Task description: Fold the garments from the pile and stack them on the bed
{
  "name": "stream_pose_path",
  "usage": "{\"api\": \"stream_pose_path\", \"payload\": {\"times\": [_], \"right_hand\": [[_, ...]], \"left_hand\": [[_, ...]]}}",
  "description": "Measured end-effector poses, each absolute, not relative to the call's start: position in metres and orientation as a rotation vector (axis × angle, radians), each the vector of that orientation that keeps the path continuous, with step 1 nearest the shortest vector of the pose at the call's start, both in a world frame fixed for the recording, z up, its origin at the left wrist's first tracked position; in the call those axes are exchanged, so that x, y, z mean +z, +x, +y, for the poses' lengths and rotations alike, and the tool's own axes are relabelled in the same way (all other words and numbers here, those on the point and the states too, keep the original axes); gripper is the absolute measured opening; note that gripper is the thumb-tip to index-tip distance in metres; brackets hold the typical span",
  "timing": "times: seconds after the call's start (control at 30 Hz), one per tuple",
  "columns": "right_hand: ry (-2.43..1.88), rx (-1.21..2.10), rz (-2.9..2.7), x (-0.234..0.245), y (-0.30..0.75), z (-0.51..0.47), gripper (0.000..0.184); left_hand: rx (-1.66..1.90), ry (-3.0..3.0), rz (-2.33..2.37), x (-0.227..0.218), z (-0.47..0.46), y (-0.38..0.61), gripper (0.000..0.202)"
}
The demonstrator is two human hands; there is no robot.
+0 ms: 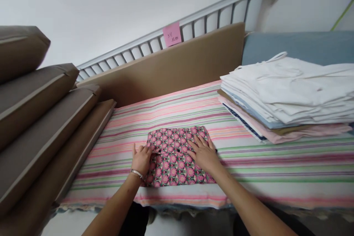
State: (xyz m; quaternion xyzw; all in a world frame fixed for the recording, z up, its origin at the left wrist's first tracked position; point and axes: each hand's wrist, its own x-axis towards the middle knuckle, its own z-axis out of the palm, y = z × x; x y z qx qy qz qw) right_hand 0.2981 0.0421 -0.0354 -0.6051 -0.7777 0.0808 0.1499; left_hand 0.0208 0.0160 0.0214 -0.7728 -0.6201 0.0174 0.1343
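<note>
A folded pink-and-dark floral cloth piece point(173, 169) lies flat on the striped cover, with a seam or fold across its middle and small dark round spots along it. At its left edge rests my left hand point(141, 160), a bracelet on the wrist. Its fingers are slightly bent and apart, the fingertips touching the cloth near the seam. My right hand point(204, 155) lies flat on the right part of the cloth, fingers spread. Neither hand lifts the fabric, and my right palm covers some of its right side.
A stack of folded garments point(298, 88), white on top, sits at the right. Brown-and-grey padded boards point(52, 129) lean at the left. Behind stand a brown panel point(171, 70) and a white radiator point(212, 20) with a pink note point(172, 34). The striped cover point(290, 169) ends near my body.
</note>
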Motion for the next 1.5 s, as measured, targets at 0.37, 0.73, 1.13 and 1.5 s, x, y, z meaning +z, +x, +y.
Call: {"api": "stream_pose_path", "payload": {"times": [0.37, 0.73, 1.13, 1.5], "right_hand": [[-1.684, 0.268, -2.068, -0.012, 0.310, 0.047, 0.038], [-1.586, 0.394, -2.156, -0.022, 0.296, 0.073, 0.060], [-1.933, 0.275, -2.036, -0.040, 0.314, 0.081, 0.057], [-1.601, 0.354, -2.166, -0.045, 0.398, 0.028, 0.055]], "left_hand": [[-0.211, -2.180, -2.032, 0.021, 0.017, 0.048, 0.037], [-0.007, -2.126, -2.287, -0.050, 0.040, 0.074, 0.054], [-0.032, -2.127, -2.356, -0.042, 0.038, 0.082, 0.057], [-0.462, -2.447, -1.947, -0.036, -0.023, 0.034, 0.058]]}}
